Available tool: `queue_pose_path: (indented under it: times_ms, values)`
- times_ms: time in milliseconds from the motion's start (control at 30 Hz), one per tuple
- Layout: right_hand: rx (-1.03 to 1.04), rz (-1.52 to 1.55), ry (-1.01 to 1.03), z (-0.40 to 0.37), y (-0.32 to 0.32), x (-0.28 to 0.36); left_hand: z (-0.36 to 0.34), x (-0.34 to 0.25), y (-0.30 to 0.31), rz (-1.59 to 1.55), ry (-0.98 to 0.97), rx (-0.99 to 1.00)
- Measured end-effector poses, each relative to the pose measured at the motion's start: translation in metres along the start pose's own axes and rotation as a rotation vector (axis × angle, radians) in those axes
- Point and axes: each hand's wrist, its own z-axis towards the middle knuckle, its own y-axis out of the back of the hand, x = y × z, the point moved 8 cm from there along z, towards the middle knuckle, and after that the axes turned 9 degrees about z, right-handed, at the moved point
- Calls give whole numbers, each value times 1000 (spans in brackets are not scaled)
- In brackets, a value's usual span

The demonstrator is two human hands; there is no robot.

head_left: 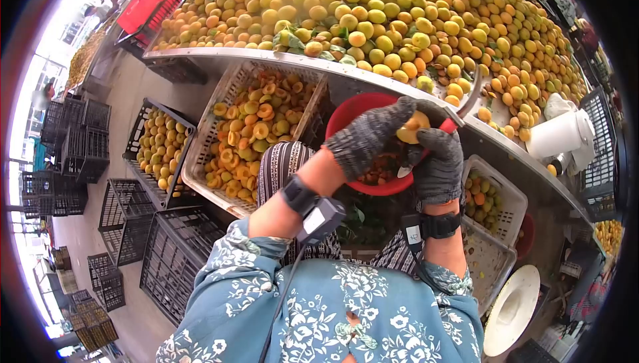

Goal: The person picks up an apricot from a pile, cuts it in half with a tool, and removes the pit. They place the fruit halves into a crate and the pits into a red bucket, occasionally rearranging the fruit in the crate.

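Both hands wear dark grey knitted gloves and meet above a red bowl (359,107) in front of the table edge. My left hand (373,138) pinches a yellow-orange apricot (413,125) from its left side. My right hand (440,160) is closed around a tool with a red handle (451,123) and a curved metal blade (474,93) that points up and right. The thumb of this hand is close against the fruit. Dark reddish pieces lie in the bowl beneath the hands.
A metal-edged table (319,63) bears a large heap of apricots. Left stand a crate of split apricots (256,127), a dark crate of whole ones (160,147) and black crates (176,263). At right are a white container (562,133), a pale fruit crate (512,210) and a straw hat (512,310).
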Motion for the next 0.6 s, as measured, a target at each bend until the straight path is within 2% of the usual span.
queue_pose_path:
  times_ms: [33, 100, 167, 233, 267, 333, 433, 500, 600]
  values:
    - [-5, -3, 8, 0, 3, 1, 1, 8, -9, -11, 85, -1]
    - [-121, -273, 86, 0, 15, 10, 12, 19, -11, 38, 88, -7]
    - [-140, -273, 126, -1, 22, 19, 24, 33, -7, 86, 92, -15]
    - [-200, -391, 214, -2, 30, 39, 27, 52, 5, -116, 226, -148]
    - [-211, -305, 315, 0, 31, 48, 27, 56, 9, -120, 233, -152]
    - [-160, -262, 319, 4, 25, 64, 21, 47, -1, -273, 223, 5]
    - [-63, -106, 333, 15, 4, 73, 25, 55, 0, -251, 300, -43]
    - [52, -61, 439, 17, -12, 78, 28, 56, 1, -238, 313, -42]
    - [22, -88, 435, 31, -10, 70, 25, 57, 5, -181, 359, -49]
